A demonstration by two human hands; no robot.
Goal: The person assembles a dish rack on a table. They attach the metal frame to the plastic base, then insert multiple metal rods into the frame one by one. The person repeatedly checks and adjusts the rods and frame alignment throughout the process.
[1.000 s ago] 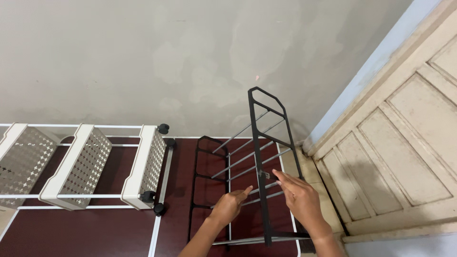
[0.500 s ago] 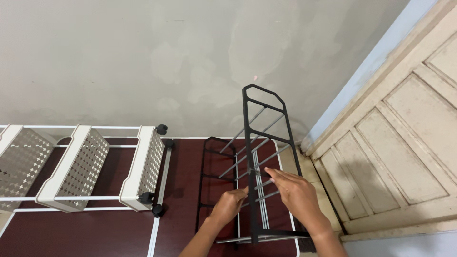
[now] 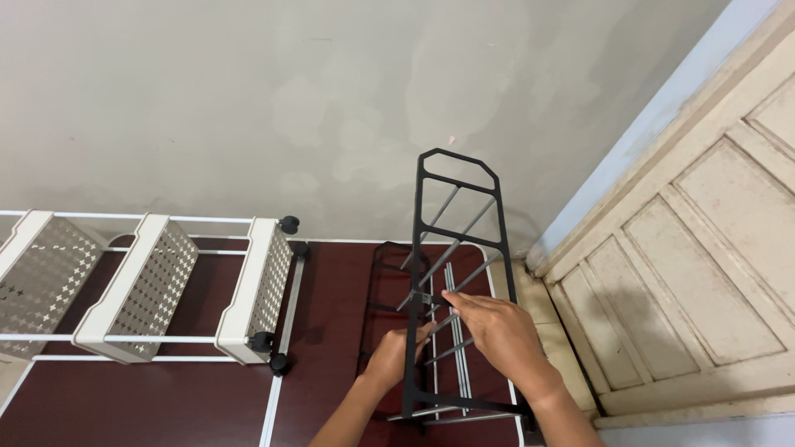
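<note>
On the dark red floor (image 3: pixel 331 397) by the door (image 3: pixel 704 281), the black rack frame (image 3: pixel 457 240) now stands steeper; left hand (image 3: pixel 396 358) clamped on its side rail, right hand (image 3: pixel 497 331) pinching a crossbar.

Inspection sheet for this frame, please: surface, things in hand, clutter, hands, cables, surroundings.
Surface: dark red floor with white lines.
Things in hand: black metal rack with grey rods, its near end frame upright, far frame behind it.
Clutter: white wheeled cart lying on its side, three perforated baskets.
Hands: left hand grips the rack's upright bar; right hand rests fingers on the rods and bar.
Cables: nothing seen.
Surroundings: stained grey wall behind; cream panelled door at right.
</note>
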